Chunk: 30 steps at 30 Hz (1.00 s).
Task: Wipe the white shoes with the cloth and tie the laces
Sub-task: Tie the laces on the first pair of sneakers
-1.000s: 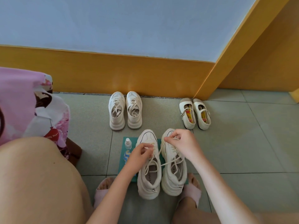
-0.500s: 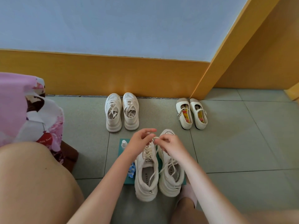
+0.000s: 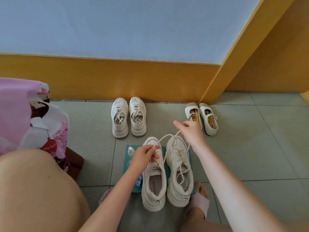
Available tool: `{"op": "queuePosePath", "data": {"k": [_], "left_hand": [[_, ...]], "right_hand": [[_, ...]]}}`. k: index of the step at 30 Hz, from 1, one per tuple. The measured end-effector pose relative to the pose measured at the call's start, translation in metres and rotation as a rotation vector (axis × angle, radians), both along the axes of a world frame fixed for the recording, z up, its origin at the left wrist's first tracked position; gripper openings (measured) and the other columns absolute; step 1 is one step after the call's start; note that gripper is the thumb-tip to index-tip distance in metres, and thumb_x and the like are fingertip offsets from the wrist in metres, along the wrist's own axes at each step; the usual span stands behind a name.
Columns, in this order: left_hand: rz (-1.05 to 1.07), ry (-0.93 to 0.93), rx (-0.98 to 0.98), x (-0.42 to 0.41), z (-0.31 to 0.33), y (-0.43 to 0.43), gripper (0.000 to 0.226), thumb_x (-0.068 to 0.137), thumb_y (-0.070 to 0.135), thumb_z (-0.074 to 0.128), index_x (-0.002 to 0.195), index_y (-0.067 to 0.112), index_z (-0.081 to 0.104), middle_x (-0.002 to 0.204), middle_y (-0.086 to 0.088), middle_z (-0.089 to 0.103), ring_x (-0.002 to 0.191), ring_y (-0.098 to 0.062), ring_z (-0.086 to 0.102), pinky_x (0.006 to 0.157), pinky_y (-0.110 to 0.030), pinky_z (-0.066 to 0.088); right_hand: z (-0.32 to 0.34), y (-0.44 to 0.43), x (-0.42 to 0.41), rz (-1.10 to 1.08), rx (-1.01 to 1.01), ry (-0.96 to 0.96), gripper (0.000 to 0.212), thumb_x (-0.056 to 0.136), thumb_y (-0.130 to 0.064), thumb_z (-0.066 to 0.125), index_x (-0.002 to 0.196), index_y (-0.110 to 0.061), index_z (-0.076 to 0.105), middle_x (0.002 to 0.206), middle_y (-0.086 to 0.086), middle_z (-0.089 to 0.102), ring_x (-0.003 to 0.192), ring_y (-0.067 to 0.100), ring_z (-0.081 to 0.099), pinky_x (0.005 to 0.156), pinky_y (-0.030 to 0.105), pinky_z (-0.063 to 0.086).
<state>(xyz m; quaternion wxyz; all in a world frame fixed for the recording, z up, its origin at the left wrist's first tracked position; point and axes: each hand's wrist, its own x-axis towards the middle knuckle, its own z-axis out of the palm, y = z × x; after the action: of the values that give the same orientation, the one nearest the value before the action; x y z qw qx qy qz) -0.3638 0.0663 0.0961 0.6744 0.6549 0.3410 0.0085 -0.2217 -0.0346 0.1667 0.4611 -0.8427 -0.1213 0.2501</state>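
Two chunky white sneakers stand side by side on a teal cloth (image 3: 167,168) on the floor tiles: the left sneaker (image 3: 154,183) and the right sneaker (image 3: 179,174). My left hand (image 3: 144,157) pinches one end of a white lace (image 3: 164,137) over the left sneaker's toe. My right hand (image 3: 189,129) holds the other end, pulled up and to the right above the right sneaker's toe. The lace runs taut between both hands. A small white bottle (image 3: 131,151) lies on the cloth's left side.
A second pair of white sneakers (image 3: 128,117) stands by the yellow baseboard. White strap shoes (image 3: 203,118) sit at the wall corner. A pink floral bag (image 3: 31,118) rests at left. My bare knee (image 3: 38,190) and pink slippers (image 3: 199,202) fill the front.
My hands were close together above the sneaker toes. The right hand has pulled the lace up and out to the right; the left hand dropped slightly, stretching the lace.
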Motion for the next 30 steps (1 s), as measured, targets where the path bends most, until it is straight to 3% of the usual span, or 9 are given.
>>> {"op": "queuePosePath", "data": {"k": [3,5,8,11,14,18,25,28,30], "left_hand": [[0.067,0.07,0.001,0.005,-0.003,-0.005,0.024,0.098,0.011,0.042,0.102,0.003,0.064,0.064,-0.001,0.06,0.053,-0.01,0.051,0.058,-0.021,0.046],[0.199,0.09,-0.123,0.007,-0.004,-0.006,0.021,0.097,0.009,0.041,0.097,0.001,0.061,0.063,-0.004,0.058,0.051,-0.013,0.05,0.057,-0.024,0.046],[0.385,0.084,-0.372,0.01,0.001,-0.005,0.018,0.097,0.008,0.039,0.088,0.005,0.054,0.064,-0.007,0.057,0.054,-0.017,0.05,0.056,-0.026,0.047],[0.286,0.099,-0.266,0.012,0.003,-0.005,0.018,0.096,0.008,0.041,0.092,0.005,0.058,0.069,-0.006,0.061,0.05,-0.013,0.048,0.051,-0.022,0.044],[0.337,0.084,-0.256,0.015,0.005,-0.005,0.017,0.096,0.008,0.043,0.093,0.006,0.059,0.071,-0.006,0.063,0.048,-0.011,0.05,0.048,-0.018,0.045],[0.317,0.008,-0.368,0.015,0.006,-0.003,0.017,0.098,0.012,0.04,0.096,0.011,0.056,0.084,-0.002,0.067,0.064,-0.013,0.054,0.062,-0.023,0.046],[0.161,0.036,-0.158,0.015,-0.003,0.002,0.02,0.096,0.007,0.045,0.103,0.007,0.064,0.075,-0.002,0.066,0.055,-0.009,0.05,0.048,-0.014,0.043],[-0.001,0.072,0.034,0.015,-0.007,0.002,0.02,0.095,0.013,0.049,0.103,0.012,0.068,0.063,0.002,0.06,0.047,-0.006,0.044,0.048,-0.016,0.039],[-0.033,0.039,0.064,0.016,-0.007,0.002,0.017,0.094,0.015,0.051,0.104,0.018,0.064,0.058,0.002,0.059,0.043,-0.002,0.042,0.047,-0.014,0.038]], "right_hand": [[0.003,0.0,0.005,0.113,-0.035,0.058,0.02,0.09,-0.034,0.06,0.101,-0.017,0.059,0.065,-0.002,0.048,0.05,0.009,0.041,0.05,0.023,0.034],[0.004,-0.004,0.008,0.232,-0.143,-0.038,0.022,0.088,-0.028,0.063,0.108,-0.021,0.059,0.069,-0.002,0.051,0.057,0.009,0.046,0.056,0.024,0.037],[0.004,-0.012,0.009,0.274,-0.248,-0.217,0.021,0.089,-0.022,0.061,0.109,-0.02,0.06,0.067,-0.005,0.052,0.059,0.01,0.049,0.059,0.027,0.04],[0.006,-0.015,0.005,0.336,-0.237,-0.239,0.014,0.093,-0.021,0.057,0.105,-0.019,0.063,0.069,-0.005,0.059,0.062,0.009,0.055,0.06,0.024,0.044],[0.009,-0.013,0.001,0.446,-0.239,-0.211,0.014,0.094,-0.017,0.055,0.106,-0.02,0.062,0.078,-0.002,0.068,0.066,0.009,0.062,0.065,0.023,0.05],[0.001,-0.014,0.008,0.37,-0.313,-0.224,0.015,0.094,-0.013,0.053,0.107,-0.014,0.063,0.084,0.002,0.069,0.072,0.01,0.064,0.067,0.023,0.05],[-0.014,-0.008,-0.007,0.525,-0.241,-0.162,0.015,0.096,-0.016,0.051,0.092,-0.021,0.065,0.085,-0.003,0.066,0.084,0.017,0.063,0.079,0.036,0.051],[-0.02,-0.001,-0.008,0.497,-0.182,-0.169,0.016,0.096,-0.015,0.05,0.093,-0.021,0.065,0.083,-0.006,0.063,0.081,0.012,0.059,0.072,0.027,0.047],[-0.022,0.005,-0.01,0.496,-0.137,-0.161,0.016,0.096,-0.015,0.05,0.094,-0.02,0.066,0.084,-0.01,0.062,0.081,0.003,0.057,0.068,0.018,0.04]]}}
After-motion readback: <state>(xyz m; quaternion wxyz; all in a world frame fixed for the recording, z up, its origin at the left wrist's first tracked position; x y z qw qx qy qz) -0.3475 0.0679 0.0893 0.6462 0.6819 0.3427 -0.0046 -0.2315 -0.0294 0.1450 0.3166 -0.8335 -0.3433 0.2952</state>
